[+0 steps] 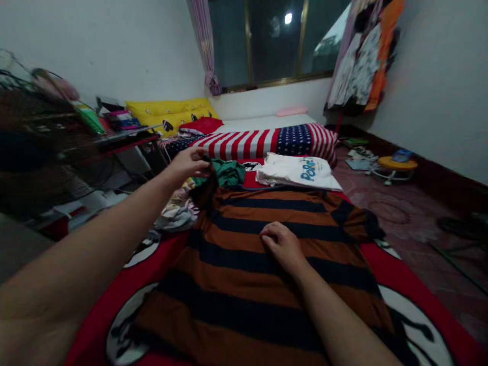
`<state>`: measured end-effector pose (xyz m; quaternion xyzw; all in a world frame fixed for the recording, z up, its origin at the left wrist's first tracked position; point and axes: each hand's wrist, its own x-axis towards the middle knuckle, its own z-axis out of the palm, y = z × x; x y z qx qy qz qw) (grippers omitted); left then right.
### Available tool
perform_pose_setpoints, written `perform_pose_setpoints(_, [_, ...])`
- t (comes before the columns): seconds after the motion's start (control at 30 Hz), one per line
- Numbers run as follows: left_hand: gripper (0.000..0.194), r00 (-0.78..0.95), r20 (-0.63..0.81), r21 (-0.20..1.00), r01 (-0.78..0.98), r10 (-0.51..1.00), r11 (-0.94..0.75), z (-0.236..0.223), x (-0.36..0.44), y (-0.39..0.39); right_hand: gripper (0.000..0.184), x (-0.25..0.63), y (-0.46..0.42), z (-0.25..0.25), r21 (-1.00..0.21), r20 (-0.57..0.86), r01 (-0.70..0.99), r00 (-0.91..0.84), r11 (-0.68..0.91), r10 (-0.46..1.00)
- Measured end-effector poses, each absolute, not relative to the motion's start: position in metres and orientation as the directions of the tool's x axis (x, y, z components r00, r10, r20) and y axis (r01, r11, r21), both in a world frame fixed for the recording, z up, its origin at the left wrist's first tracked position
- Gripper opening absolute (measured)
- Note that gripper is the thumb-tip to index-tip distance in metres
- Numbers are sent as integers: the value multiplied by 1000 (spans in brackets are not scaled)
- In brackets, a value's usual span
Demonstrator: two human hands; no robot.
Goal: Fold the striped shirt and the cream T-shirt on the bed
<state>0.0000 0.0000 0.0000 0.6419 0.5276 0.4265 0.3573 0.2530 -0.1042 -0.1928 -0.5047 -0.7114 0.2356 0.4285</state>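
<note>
A brown-and-navy striped T-shirt (263, 254) lies spread flat on a red bed cover (91, 330) with white round prints. My left hand (190, 165) is pinching the dark sleeve (204, 190) at the shirt's far left corner and lifting it off the bed. My right hand (280, 245) rests palm down on the middle of the shirt, its fingers loosely curled. A green garment (224, 173) lies just beyond my left hand, and a crumpled pile of light clothes (177, 211) sits below it.
A folded white printed shirt (297, 171) lies further along the bed, before a striped star-patterned quilt (267, 142). Yellow pillows (170, 114) and a cluttered desk (122, 134) stand at the left. Hanging clothes, a yellow stool (396, 163) and scattered items occupy the right.
</note>
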Motion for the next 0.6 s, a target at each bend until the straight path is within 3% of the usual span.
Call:
perform_pose_setpoints(0.1, [84, 408, 264, 887, 254, 874, -386, -7, 36, -35, 17, 255, -101, -196, -825, 364, 458, -20, 332, 931])
perform_pose_setpoints(0.2, [70, 551, 180, 839, 346, 815, -420, -27, 33, -69, 23, 258, -99, -198, -864, 362, 393, 47, 316, 931])
perform_pose_setpoints(0.4, [59, 299, -56, 572, 792, 953, -215, -86, -52, -136, 25, 258, -100, -197, -872, 355, 380, 59, 308, 933])
perform_pose_setpoints(0.5, [54, 258, -274, 498, 862, 926, -93, -103, -78, -169, 23, 257, -101, -198, -840, 374, 434, 30, 326, 927])
perform_pose_setpoints(0.6, [38, 271, -348, 448, 889, 898, -94, -112, -90, -193, 21, 256, -100, -198, -769, 387, 545, -20, 334, 922])
